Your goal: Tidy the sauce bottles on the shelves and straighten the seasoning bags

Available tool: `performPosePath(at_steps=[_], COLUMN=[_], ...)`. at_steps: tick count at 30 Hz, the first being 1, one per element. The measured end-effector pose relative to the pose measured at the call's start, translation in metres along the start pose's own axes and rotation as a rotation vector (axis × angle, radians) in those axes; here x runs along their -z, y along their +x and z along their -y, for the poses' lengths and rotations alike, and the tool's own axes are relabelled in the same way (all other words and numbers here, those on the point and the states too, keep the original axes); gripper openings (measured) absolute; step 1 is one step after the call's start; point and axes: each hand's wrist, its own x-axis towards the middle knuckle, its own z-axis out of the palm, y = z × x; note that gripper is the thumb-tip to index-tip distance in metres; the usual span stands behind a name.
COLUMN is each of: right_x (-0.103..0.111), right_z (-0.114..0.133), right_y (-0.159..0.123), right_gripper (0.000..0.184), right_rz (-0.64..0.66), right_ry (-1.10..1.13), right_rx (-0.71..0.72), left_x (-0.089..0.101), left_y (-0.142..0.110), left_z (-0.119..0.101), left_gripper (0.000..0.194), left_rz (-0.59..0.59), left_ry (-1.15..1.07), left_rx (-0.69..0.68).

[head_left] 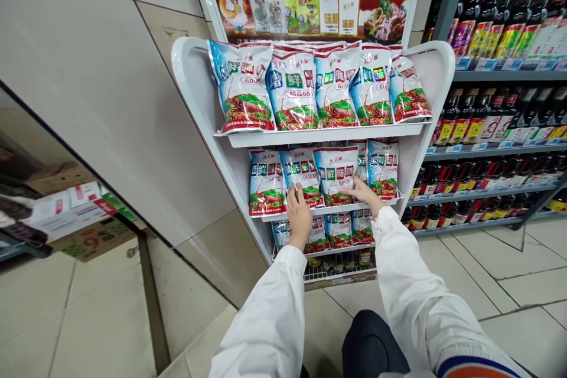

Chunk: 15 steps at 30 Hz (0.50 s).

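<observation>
A white display rack [195, 80] holds rows of white, blue and red seasoning bags. Both my hands are at the second shelf [330, 210]. My left hand [299, 215] rests with fingers spread on the lower part of a bag [302, 174] in that row. My right hand [364, 193] lies with fingers stretched on the bottom edge of the middle bag [335, 175]. Neither hand has a bag lifted. The top shelf carries several larger bags [293, 91]. A lower row of bags [339, 230] sits behind my wrists.
Small jars [336, 261] stand on the wire bottom shelf. Store shelves with dark sauce bottles [491, 115] run to the right. A tiled wall is at the left, with cardboard boxes [84, 218] on the floor beside it. My knee [370, 345] is below.
</observation>
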Motion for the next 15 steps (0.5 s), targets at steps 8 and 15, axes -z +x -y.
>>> performPosePath(at_steps=[8, 15], right_x=[0.003, 0.037], right_z=[0.005, 0.017], right_y=[-0.004, -0.031], right_gripper=[0.069, 0.083], right_rz=[0.096, -0.22], right_ry=[-0.12, -0.445], right_rx=[-0.003, 0.197], left_x=[-0.016, -0.034], left_y=[0.036, 0.039], left_z=[-0.057, -0.06], left_gripper=[0.083, 0.117], left_rz=[0.137, 0.118], left_ry=[-0.472, -0.652], left_rx=[-0.085, 0.083])
